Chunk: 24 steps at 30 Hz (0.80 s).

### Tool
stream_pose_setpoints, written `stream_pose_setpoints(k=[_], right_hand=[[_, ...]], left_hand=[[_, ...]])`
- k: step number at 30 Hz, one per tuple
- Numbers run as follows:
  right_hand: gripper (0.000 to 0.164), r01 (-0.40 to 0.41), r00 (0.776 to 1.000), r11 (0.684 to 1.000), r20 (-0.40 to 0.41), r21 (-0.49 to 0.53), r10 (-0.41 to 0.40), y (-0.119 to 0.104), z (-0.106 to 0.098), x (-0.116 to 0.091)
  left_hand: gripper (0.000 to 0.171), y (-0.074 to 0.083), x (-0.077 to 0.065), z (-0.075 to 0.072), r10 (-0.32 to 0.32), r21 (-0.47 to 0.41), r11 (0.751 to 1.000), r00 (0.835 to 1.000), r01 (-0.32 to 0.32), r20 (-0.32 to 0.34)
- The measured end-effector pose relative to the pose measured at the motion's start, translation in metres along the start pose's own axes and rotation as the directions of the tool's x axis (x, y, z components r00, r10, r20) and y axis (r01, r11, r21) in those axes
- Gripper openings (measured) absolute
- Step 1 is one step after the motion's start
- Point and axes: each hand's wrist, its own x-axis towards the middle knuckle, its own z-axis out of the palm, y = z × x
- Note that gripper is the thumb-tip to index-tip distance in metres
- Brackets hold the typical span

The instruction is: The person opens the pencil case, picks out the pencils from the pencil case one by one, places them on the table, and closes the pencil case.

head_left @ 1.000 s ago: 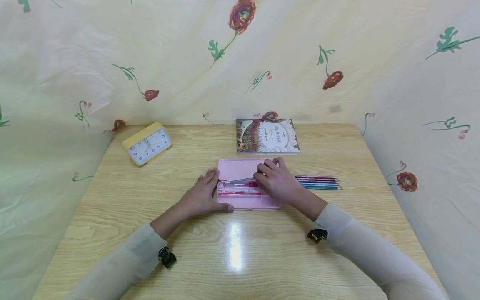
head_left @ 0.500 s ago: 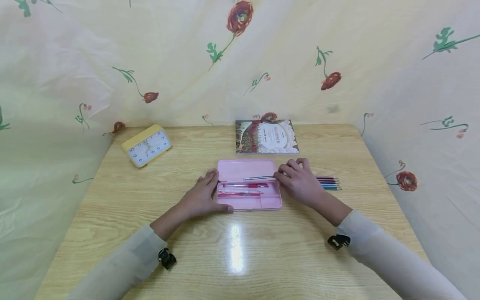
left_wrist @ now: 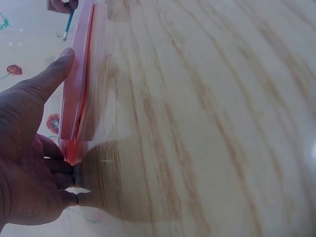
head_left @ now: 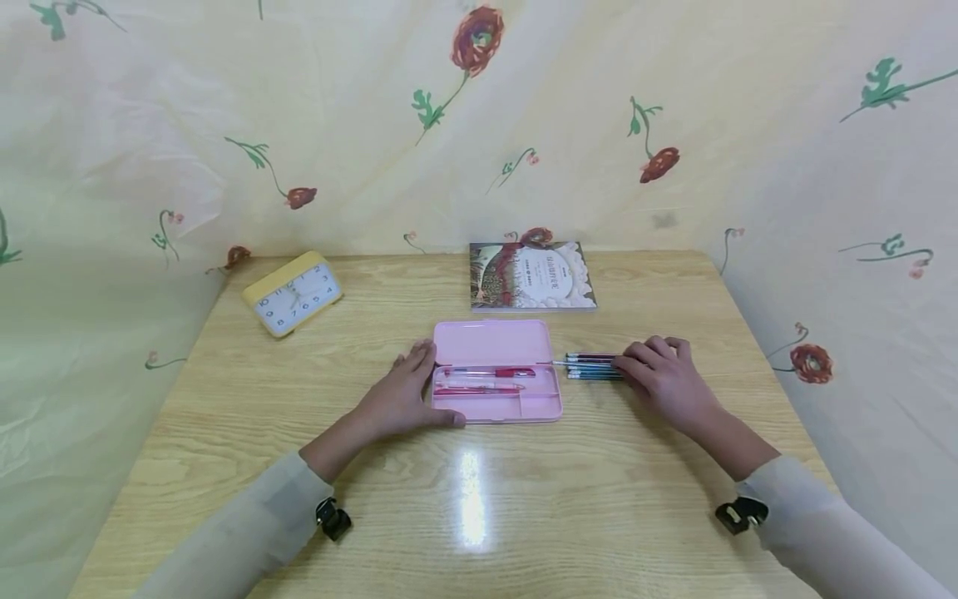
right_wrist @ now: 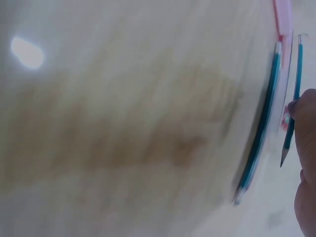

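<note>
A pink pencil case (head_left: 492,341) lies open on the table, lid folded back. My left hand (head_left: 397,393) rests against its left end, thumb straight along the front edge and fingers by the back corner. Inside the case are a red-capped pen (head_left: 515,373) and other slim red and clear pens. Right of it, my right hand (head_left: 664,378) pinches a teal pencil (right_wrist: 298,74) between thumb and fingers. That pencil is held above a row of pencils (head_left: 595,377), partly hidden by the hand. In the right wrist view a teal pencil (right_wrist: 264,116) of the row lies on the table.
A yellow clock (head_left: 295,291) stands at the back left of the wooden table (head_left: 374,516). Behind the case lies a picture book (head_left: 533,276). Floral cloth (head_left: 359,100) hangs around the back and sides.
My right hand has moved right with the pencil, from over the case to over the pencil row. My left hand stays at the case's left end.
</note>
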Motion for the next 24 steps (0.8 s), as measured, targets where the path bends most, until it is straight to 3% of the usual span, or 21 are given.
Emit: stream_pose_setpoints(k=[8,24], right_hand=[[0.038,-0.001,0.999,1.0,0.035,0.001,0.001,0.011,-0.001,-0.024],[0.034,0.018,0.999,1.0,0.041,0.001,-0.018,0.014,0.003,-0.035]], left_hand=[[0.141,0.001,-0.002,0.0,-0.005,-0.01,1.0,1.0,0.005,-0.008],[0.142,0.0,-0.001,0.001,0.005,-0.017,1.0,1.0,-0.005,-0.011]])
